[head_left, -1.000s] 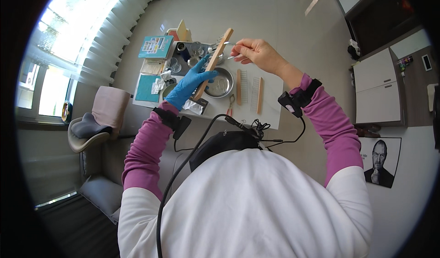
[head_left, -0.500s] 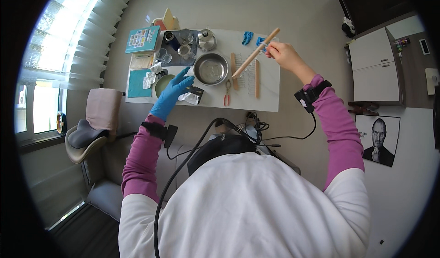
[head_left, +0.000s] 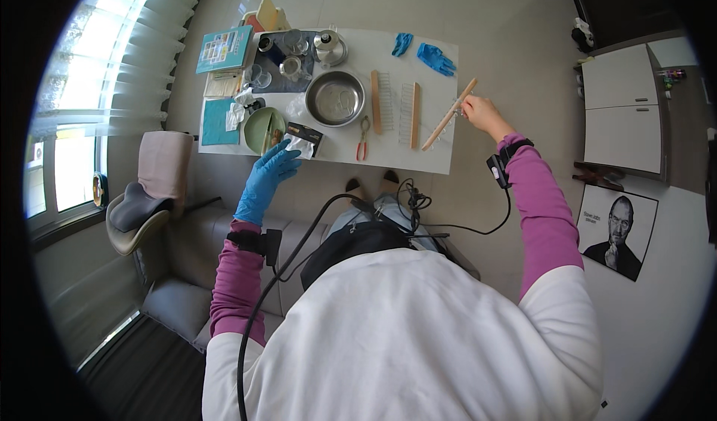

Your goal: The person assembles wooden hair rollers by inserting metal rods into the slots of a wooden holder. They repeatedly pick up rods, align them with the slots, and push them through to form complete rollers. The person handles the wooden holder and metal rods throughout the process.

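My right hand (head_left: 482, 115), bare, grips a wooden strip (head_left: 449, 115) with thin, clear-looking bits along it, held slanted over the table's right edge. My left hand (head_left: 270, 178) wears a blue glove, its fingers loosely extended and holding nothing, at the front edge beside a green bowl (head_left: 255, 128) and a black box with white tissue (head_left: 305, 140). Two more wooden strips, one on the left (head_left: 376, 103) and one on the right (head_left: 415, 115), lie with rows of wire loops between them. Red-handled pliers (head_left: 363, 141) lie near a steel basin (head_left: 335, 99).
Blue gloves (head_left: 436, 59) lie at the table's far right. Glass beakers (head_left: 294, 42), a steel bottle (head_left: 328, 46) and a dark cup stand at the back left. A teal book (head_left: 224, 50) and a teal cloth (head_left: 221, 121) sit at the left. A black cable (head_left: 280, 290) runs by my torso.
My right hand has moved right and nearer with the wooden strip, away from the two on the table. My left hand has drawn back from beside the basin to the front edge.
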Tool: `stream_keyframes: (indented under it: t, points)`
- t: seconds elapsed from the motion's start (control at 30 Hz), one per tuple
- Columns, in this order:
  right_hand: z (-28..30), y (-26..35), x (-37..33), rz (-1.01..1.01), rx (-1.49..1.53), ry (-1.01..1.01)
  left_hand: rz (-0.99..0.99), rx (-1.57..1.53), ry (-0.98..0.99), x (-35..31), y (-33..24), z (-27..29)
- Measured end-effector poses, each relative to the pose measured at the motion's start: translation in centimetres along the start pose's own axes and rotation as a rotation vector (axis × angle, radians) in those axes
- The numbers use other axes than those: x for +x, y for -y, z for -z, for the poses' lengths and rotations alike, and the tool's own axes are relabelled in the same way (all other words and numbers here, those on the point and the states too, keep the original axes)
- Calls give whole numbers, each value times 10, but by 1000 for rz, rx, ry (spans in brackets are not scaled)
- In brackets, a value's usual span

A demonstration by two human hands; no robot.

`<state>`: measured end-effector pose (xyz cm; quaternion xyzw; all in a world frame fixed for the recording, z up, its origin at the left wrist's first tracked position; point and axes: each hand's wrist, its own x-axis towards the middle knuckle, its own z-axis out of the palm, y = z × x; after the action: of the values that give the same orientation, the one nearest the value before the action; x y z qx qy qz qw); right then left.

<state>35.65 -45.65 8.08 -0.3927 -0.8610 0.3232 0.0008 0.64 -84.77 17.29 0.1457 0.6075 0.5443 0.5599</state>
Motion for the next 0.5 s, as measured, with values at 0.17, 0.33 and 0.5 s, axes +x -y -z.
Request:
stream_keyframes:
  t: [0.17, 0.33, 0.5]
  points:
    - [-19, -28, 14, 21, -23, 81, 13, 20, 1, 18, -1, -22]
    - [-49, -55, 23, 72, -105, 100, 110, 24, -28, 34, 5, -45]
    - [-76, -69, 38, 11, -144, 225, 163, 44, -49, 44, 16, -61]
